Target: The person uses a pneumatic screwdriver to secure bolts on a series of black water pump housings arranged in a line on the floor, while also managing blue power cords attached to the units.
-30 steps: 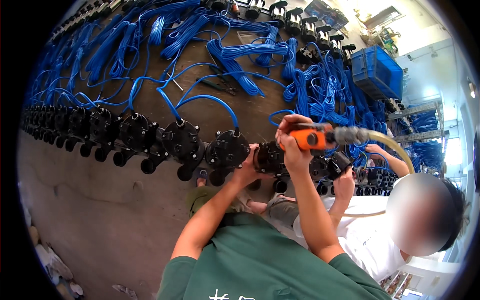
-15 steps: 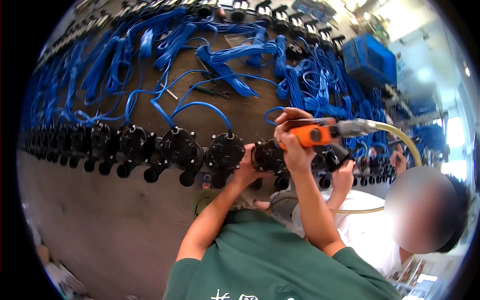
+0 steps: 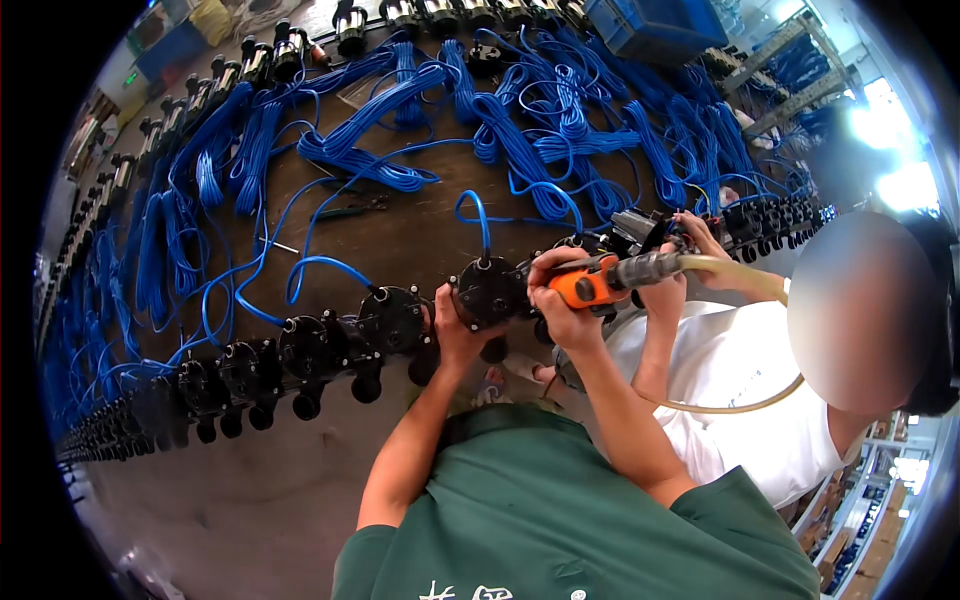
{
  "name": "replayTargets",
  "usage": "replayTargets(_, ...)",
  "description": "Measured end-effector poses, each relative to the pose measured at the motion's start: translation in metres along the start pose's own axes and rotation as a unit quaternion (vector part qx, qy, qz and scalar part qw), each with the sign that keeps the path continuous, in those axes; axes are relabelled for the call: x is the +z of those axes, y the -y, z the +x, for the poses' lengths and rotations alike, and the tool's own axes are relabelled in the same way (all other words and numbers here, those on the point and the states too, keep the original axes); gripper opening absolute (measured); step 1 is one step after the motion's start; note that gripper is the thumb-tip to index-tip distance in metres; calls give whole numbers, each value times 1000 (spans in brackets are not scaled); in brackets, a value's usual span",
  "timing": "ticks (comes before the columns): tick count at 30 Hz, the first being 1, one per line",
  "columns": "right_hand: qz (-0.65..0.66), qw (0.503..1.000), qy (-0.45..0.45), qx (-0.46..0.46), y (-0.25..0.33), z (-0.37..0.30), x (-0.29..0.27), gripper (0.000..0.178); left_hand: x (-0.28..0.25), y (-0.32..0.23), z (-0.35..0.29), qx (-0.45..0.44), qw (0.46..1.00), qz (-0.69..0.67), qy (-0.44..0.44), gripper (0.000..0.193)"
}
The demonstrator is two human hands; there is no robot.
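My right hand (image 3: 568, 308) is wrapped round an orange air screwdriver (image 3: 585, 288) with a grey metal end and a pale yellow hose (image 3: 735, 270). It is held close to the right side of a round black pump housing (image 3: 487, 292); the tool's tip is hidden. My left hand (image 3: 458, 328) grips that same housing from its left and lower side, fingers partly hidden behind it. A blue cable (image 3: 483, 225) rises from the top of the housing and loops back over the bench. Another black housing (image 3: 392, 320) stands just left of my left hand.
More black housings line the bench edge both ways. Bundled blue cables (image 3: 515, 150) cover much of the brown bench (image 3: 400, 225). A blue crate (image 3: 655, 30) sits at the far side. Close on my right, a co-worker in a white shirt (image 3: 720, 370) handles a unit with both hands.
The view has shifted along the row to the right. The orange screwdriver has come down close to the housing. My left hand has moved to that housing's left side.
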State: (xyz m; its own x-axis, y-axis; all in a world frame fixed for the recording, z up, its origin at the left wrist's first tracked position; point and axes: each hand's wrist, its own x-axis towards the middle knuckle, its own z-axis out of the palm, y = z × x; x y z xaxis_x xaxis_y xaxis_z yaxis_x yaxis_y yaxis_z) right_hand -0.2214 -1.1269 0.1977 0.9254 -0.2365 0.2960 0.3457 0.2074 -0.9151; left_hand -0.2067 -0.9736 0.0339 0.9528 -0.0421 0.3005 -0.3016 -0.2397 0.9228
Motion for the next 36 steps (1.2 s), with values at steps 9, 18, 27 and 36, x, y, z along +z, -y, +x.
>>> replayTargets(9, -25, 1000, -2, -9, 3, 7, 9, 40, 1, -1, 1, 4, 1000, 24, -6, 98)
replayTargets(18, 13, 999, 3, -40, 4, 74, 13, 35, -14, -11, 8, 16, 997, 47, 65, 94)
replayTargets(27, -110, 989, 39, -95, 7, 86, 32, 27, -10, -21, 11, -87, 990, -87, 68, 91)
replayTargets(36, -62, 998, 10, -3, -5, 91, 28, 27, -10, -13, 10, -76, 992, -76, 72, 92)
